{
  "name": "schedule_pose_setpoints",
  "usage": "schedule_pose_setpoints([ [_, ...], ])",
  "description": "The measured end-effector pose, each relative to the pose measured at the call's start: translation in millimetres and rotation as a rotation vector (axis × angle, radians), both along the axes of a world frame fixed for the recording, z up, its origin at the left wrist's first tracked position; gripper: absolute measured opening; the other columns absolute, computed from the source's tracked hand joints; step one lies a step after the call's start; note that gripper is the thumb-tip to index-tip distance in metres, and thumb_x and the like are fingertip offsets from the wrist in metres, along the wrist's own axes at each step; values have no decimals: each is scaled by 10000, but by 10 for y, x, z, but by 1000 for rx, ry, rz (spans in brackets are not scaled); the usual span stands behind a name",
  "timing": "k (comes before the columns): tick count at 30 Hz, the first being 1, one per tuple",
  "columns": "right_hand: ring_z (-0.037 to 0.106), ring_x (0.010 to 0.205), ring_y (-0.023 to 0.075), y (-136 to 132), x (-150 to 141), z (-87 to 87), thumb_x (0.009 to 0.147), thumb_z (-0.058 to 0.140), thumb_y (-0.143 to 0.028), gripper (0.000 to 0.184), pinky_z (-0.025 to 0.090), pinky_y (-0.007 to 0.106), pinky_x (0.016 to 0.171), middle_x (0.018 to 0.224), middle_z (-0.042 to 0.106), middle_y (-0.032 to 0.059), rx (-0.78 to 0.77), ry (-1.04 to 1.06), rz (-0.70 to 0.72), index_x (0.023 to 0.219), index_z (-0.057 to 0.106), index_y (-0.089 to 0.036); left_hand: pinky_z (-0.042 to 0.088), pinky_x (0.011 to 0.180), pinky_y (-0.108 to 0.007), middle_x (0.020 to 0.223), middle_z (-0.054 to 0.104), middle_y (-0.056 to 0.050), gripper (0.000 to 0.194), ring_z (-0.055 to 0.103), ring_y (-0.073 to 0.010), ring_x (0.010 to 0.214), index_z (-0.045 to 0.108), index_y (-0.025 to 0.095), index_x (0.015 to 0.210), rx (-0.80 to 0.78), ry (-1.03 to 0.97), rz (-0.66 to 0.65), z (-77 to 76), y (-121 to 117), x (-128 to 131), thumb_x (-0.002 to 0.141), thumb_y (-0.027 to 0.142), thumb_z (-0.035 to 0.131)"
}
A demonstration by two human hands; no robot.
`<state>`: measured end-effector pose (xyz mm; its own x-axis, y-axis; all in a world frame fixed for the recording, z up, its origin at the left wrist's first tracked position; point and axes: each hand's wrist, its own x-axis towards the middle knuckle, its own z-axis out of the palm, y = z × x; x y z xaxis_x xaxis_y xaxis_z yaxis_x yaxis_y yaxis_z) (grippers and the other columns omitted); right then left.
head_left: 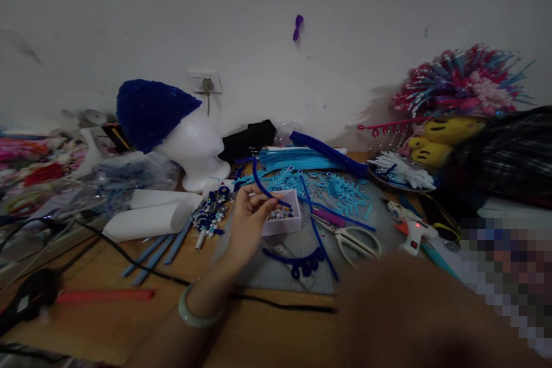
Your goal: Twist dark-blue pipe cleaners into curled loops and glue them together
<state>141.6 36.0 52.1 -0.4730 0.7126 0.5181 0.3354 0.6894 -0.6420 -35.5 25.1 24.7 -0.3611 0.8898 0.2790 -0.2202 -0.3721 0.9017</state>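
Observation:
My left hand (250, 218) is raised over the table with its fingers pinched on a dark blue pipe cleaner (257, 179) that curves up and to the left. Just right of the hand sits a small pink box (288, 223) with beads in it. A pale bangle (196, 315) circles my left wrist. A big blurred brown shape (414, 310) at the lower right looks like my right arm, very near the camera; its fingers do not show. A curled dark blue pipe-cleaner piece (302, 261) lies on the grey mat (267, 276) below the box.
White-handled scissors (353, 238) and a glue gun (411, 233) lie right of the box. A white foam head with a blue knitted hat (150, 109) stands at the back left. Bundles of blue pipe cleaners (302, 155), white rolls (146, 218), black cables (129, 261) and a colourful headpiece (461, 77) crowd the table.

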Motion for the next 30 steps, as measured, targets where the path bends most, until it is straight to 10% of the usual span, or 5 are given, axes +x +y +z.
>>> schedule_pose_setpoints([
  [14, 565, 599, 106, 315, -221, -182, 672, 618, -244, 142, 448, 236, 586, 643, 639, -17, -613, 359, 161, 795, 674, -198, 489, 641, -179, 617, 632, 41, 163, 613, -72, 591, 579, 163, 764, -106, -304, -214, 14, -66, 136, 636, 159, 680],
  [30, 562, 802, 127, 298, -153, -102, 767, 562, -190, 103, 443, 286, 764, 796, 606, 9, -222, 251, 299, 749, 657, -223, 409, 638, -262, 642, 520, -19, 307, 501, -140, 693, 551, 148, 515, -206, -202, -389, -13, -74, 111, 704, 386, 594],
])
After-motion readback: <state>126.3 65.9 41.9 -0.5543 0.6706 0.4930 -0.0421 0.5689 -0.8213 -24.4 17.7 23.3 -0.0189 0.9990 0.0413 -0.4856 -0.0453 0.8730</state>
